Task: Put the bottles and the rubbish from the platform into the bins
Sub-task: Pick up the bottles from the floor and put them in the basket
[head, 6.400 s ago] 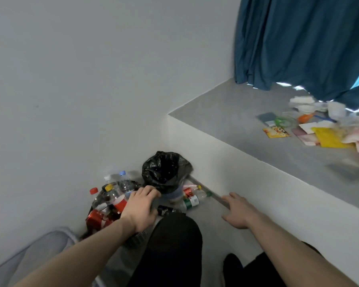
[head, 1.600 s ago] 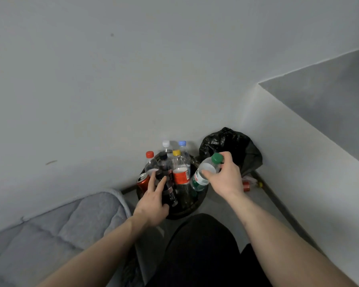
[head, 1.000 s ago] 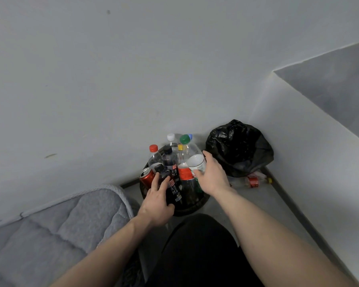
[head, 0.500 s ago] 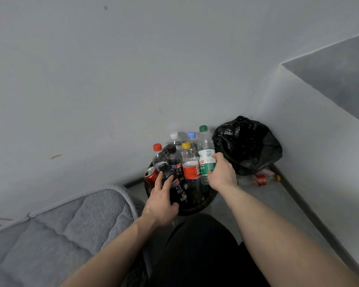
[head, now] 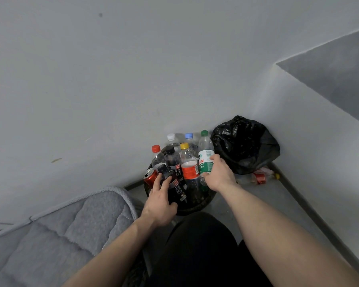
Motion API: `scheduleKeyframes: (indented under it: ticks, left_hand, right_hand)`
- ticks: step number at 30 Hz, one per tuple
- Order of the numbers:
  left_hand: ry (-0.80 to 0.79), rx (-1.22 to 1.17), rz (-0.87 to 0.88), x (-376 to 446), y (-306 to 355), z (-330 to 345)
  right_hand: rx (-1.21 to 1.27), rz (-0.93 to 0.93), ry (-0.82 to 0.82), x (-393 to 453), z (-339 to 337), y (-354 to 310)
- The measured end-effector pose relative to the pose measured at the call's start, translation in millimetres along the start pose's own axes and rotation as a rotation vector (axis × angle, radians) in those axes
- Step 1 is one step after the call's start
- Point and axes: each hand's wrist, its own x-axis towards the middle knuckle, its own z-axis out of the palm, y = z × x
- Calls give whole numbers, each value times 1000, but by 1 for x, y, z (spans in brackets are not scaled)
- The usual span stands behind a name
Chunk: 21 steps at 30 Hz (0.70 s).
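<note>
A round black bin (head: 197, 207) in the corner holds several upright bottles and a red can (head: 149, 176). My right hand (head: 218, 175) grips a clear green-capped bottle (head: 205, 152) with a green label, upright at the bin's right side. My left hand (head: 161, 200) rests with straight fingers on a black-labelled dark bottle (head: 175, 186) at the front of the bin. Beside the bin on the right stands a bin lined with a black bag (head: 245, 143). The grey platform (head: 338, 73) shows at the upper right.
A clear bottle with a red label (head: 255, 178) lies on the floor below the black bag. A grey quilted mattress (head: 60, 233) fills the lower left. White walls close the corner. My dark-clothed knee (head: 197, 245) is right in front of the bin.
My right hand has stood the green-capped bottle upright in the bin among the others and slid lower on it. My left hand has stayed on the dark bottle.
</note>
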Motion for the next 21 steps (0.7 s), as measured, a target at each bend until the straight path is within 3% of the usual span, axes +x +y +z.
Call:
scheduleKeyframes:
  ticks: [12,21]
  left_hand:
    - [4,-6,13,0,-1,0]
    - [34,-117,82,-17,13,-19]
  right_hand:
    - [-22,42,-90,-9,-9,7]
    - [-46,32,-123,-70,-65,21]
